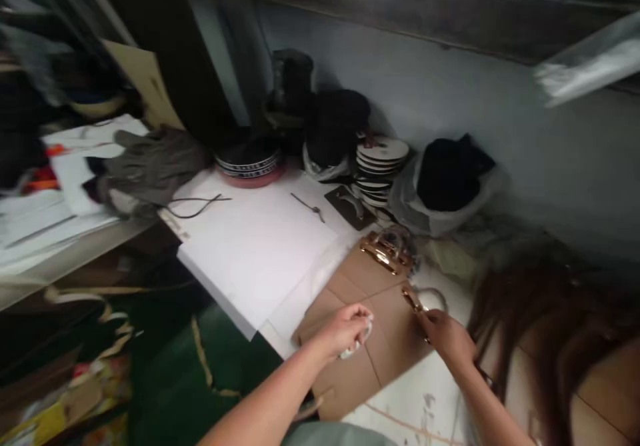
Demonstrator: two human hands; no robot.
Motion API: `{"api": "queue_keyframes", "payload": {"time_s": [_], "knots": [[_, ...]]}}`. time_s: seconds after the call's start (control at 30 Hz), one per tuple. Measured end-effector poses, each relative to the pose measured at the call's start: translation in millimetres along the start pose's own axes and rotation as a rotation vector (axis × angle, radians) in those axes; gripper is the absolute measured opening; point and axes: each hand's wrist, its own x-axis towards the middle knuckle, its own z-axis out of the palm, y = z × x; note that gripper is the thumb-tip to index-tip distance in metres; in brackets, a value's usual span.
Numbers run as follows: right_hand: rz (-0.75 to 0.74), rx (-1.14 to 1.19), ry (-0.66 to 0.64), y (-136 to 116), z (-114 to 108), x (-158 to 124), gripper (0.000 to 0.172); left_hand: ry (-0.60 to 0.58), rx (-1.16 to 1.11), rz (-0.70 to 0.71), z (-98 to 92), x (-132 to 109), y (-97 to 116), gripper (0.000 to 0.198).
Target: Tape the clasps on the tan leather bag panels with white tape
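Observation:
My left hand (pixel 350 329) is closed around a small white piece (pixel 367 329), perhaps folded cloth; the fingers cover most of it. My right hand (pixel 445 336) grips a gold-coloured metal bag fitting (pixel 411 297), long and narrow, with its lower part behind the fingers. Both hands are over a flat brown panel (pixel 345 293), crossed by crease lines. At the panel's far end lie more gold fittings (pixel 383 256), some in what looks like clear wrapping. A pale curved strip (pixel 437 294) shows beside my right hand.
White sheets (pixel 260 246) cover the table to the left. Rolls of trim (pixel 377 166) and a plastic bag of black material (pixel 450 179) stand along the wall. Brown pieces (pixel 550 326) are piled at right. A shelf (pixel 400 13) runs overhead.

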Motion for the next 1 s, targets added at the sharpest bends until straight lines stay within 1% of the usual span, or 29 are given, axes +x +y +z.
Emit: {"api": "queue_keyframes", "payload": {"time_s": [0.03,0.07,0.1,0.13,0.17,0.2,0.27,0.33,0.37,0.43,0.53,0.6,0.67,0.77,0.93,1.0], "knots": [[0.046,0.026,0.013,17.9,-9.8,-1.5,0.035,-0.029,0.020,0.007,5.9,7.6,2.2,0.024],[0.063,0.093,0.035,26.8,-15.9,-4.0,0.040,-0.040,0.033,0.021,10.7,11.1,4.7,0.027],[0.053,0.201,0.062,27.8,-19.1,-7.4,0.046,-0.044,0.039,0.033,15.1,11.4,7.6,0.031],[0.024,0.342,0.082,22.8,-20.6,-11.8,0.051,-0.045,0.038,0.044,19.5,9.7,11.0,0.033],[-0.018,0.502,0.071,13.3,-21.3,-17.1,0.055,-0.044,0.033,0.051,24.0,7.3,14.7,0.035],[-0.057,0.661,0.017,1.3,-21.7,-23.0,0.056,-0.044,0.025,0.055,28.8,5.3,18.4,0.037],[-0.109,0.910,-0.184,-24.2,-23.2,-34.3,0.054,-0.042,0.014,0.065,38.5,4.6,25.2,0.037],[-0.139,1.046,-0.361,-45.0,-25.1,-41.4,0.048,-0.030,0.022,0.081,46.7,8.4,29.6,0.035],[-0.144,1.092,-0.407,-52.3,-25.5,-42.7,0.045,-0.022,0.029,0.088,49.8,11.5,30.5,0.034],[-0.129,1.173,-0.436,-60.6,-24.6,-41.2,0.042,-0.004,0.046,0.095,53.4,18.6,29.8,0.032],[-0.053,1.258,-0.468,-61.9,-19.3,-34.0,0.045,0.036,0.090,0.121,53.7,29.4,24.2,0.030],[-0.010,1.278,-0.503,-59.5,-15.1,-29.5,0.046,0.065,0.151,0.160,52.6,35.2,19.8,0.029],[0.014,1.280,-0.510,-56.6,-12.0,-26.5,0.047,0.083,0.210,0.197,52.2,40.0,16.8,0.029],[0.008,1.236,-0.460,-52.8,-10.5,-23.6,0.044,0.101,0.257,0.182,53.8,46.8,15.8,0.030],[-0.035,1.112,-0.322,-49.4,-11.6,-19.6,0.037,0.113,0.262,0.077,56.6,60.5,21.3,0.028],[-0.044,1.079,-0.281,-49.5,-12.8,-18.4,0.035,0.114,0.240,0.040,55.0,65.4,24.7,0.033]]}}
